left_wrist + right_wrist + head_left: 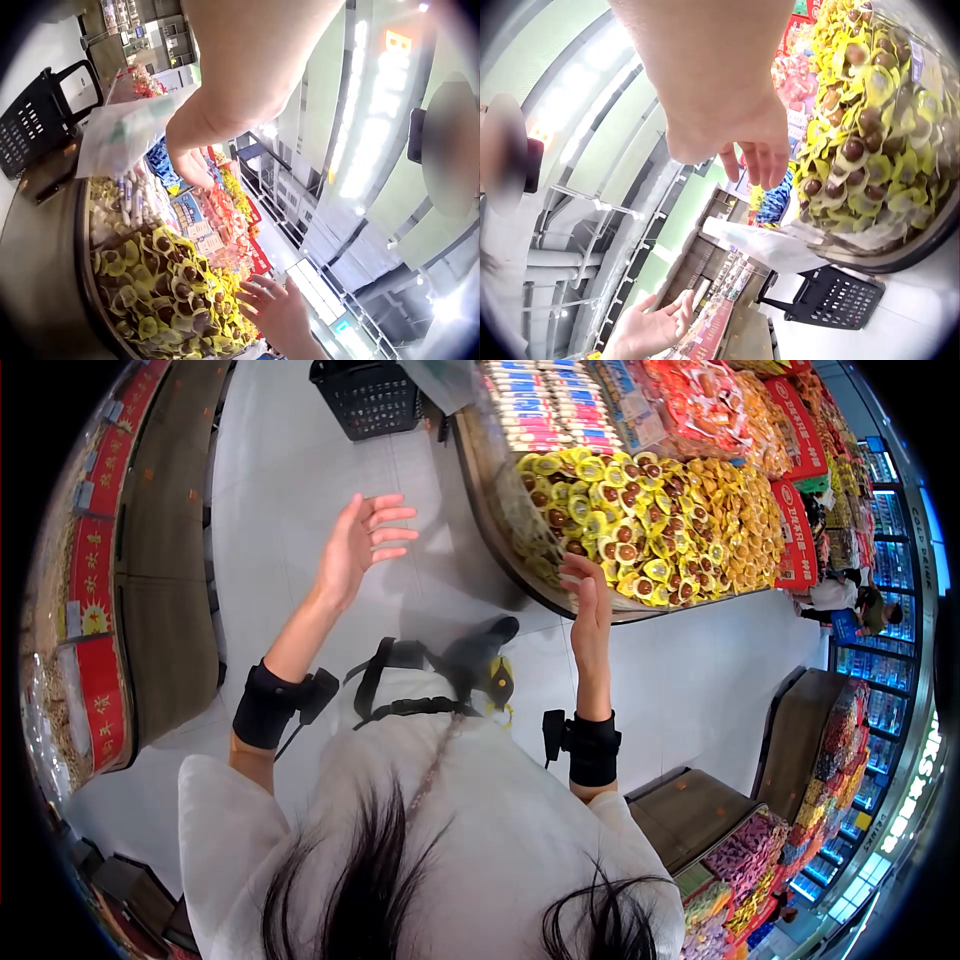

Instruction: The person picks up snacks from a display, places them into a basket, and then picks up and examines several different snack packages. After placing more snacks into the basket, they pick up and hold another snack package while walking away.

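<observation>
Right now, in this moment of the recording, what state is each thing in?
Left hand: raised, holding nothing
Right hand: raised, holding nothing
Yellow-wrapped candies: piled loose
White sticks: laid in rows
Black basket: handle raised, contents hidden
Plastic bag: whether open, cannot tell
Wrist bands: strapped on, one each arm

Wrapped candies (pixel 650 525) are showing yellow with round brown centres. The shopping basket (pixel 368 402) is presenting black with a slotted pattern. The placard (pixel 795 535) is bearing white characters on red. Wrist straps (pixel 592 745) are reading black, the shirt (pixel 520 810) off-white, the floor (pixel 285 470) pale grey.
</observation>
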{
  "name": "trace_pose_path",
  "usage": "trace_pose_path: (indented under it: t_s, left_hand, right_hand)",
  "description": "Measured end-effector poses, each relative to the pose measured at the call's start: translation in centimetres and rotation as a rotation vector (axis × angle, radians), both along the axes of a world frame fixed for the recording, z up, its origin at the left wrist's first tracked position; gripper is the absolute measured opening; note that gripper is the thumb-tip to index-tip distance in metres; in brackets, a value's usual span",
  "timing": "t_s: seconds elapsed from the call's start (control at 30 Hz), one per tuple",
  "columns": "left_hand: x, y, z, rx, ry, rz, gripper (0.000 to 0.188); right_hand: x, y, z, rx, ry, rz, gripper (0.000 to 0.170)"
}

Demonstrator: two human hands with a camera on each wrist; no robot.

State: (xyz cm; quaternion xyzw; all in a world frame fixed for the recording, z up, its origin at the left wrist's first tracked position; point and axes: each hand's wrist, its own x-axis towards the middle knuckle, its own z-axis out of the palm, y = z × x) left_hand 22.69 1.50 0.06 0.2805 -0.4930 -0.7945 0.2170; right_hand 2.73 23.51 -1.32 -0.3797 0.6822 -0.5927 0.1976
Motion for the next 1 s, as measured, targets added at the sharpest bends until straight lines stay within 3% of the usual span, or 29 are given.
trace_pose_path:
  t_s: [0.13,0.43,0.73,0.9,1.0]
  left_hand:
    - [6.2,-0.8,-0.4,0.024,-0.031,0.087,0.056]
    - [15.1,-4.2,-2.0,0.053,-0.037,0.276,0.055]
    - [17.2,-11.0,-2.3,0.109,0.006,0.407,0.054]
    - [16.3,-18.3,-2.8,0.127,-0.076,0.406,0.051]
    - [16.0,-22.8,-2.5,0.111,-0.068,0.371,0.049]
  right_hand:
    - [4.1,-2.4,0.1,0.025,-0.104,0.080,0.040]
    - [8.4,-9.0,0.8,0.053,-0.053,0.217,0.038]
    - [8.4,-20.5,-2.8,0.126,-0.062,0.319,0.040]
    - [7.5,-32.0,-5.6,0.122,-0.311,0.358,0.041]
    - [7.4,-38.0,-4.8,0.080,-0.243,0.390,0.042]
